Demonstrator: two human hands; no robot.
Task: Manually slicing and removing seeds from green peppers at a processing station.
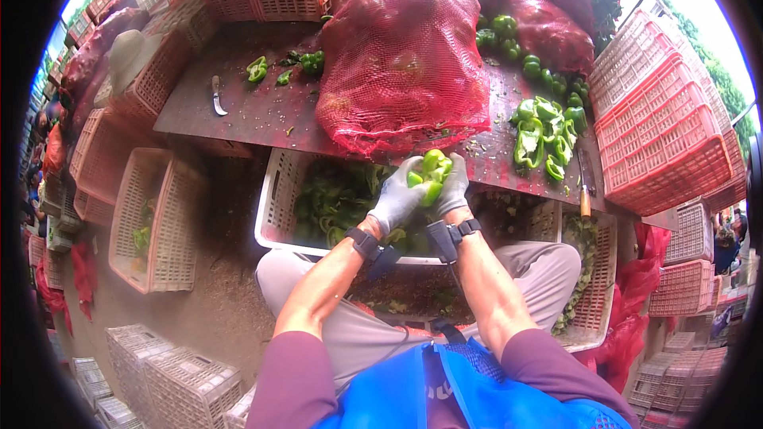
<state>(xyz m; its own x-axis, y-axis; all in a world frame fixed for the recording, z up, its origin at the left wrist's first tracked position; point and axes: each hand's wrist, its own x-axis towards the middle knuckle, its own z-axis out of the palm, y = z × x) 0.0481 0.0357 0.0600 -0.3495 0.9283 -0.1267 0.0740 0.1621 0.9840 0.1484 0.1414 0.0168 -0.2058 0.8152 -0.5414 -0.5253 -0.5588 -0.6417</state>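
Observation:
Both hands wear pale grey gloves and meet in front of me, above the near edge of the table. My left hand [397, 195] grips a bright green bell pepper [434, 168] from its left side. The fingers of my right hand [454, 186] close on the same pepper from the right. It looks split or partly opened, though the fingers hide some of it. Just beyond stands a large red mesh sack [404, 63] filled with produce. Below my hands is a white plastic crate [269, 199] holding green pepper pieces and leafy scraps [334, 199].
Cut pepper pieces [531, 143] lie on the right of the dark table [262, 123], near a wooden-handled knife [585, 200]. A curved knife [216, 98] lies at the left. Stacked pink crates [660, 119] stand at the right; another crate [179, 230] sits on the left floor.

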